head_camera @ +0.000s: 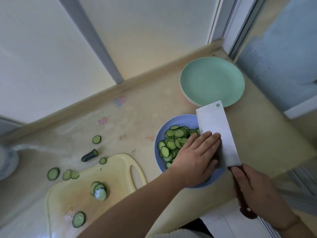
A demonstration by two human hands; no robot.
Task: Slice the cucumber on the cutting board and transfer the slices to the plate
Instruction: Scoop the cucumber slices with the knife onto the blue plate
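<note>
Right hand point(255, 191) grips cleaver point(217, 134); flat left hand point(197, 157) sweeps thin green slices point(173, 141) onto plate point(158, 162).

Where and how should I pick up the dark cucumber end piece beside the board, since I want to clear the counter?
Pinch the cucumber end piece across its round sides near the middle, coming from above. It lies on its side on the counter just beyond the cutting board, tapered tip to the left, cut face to the right; nothing touches it, though one slice lies close.
</note>
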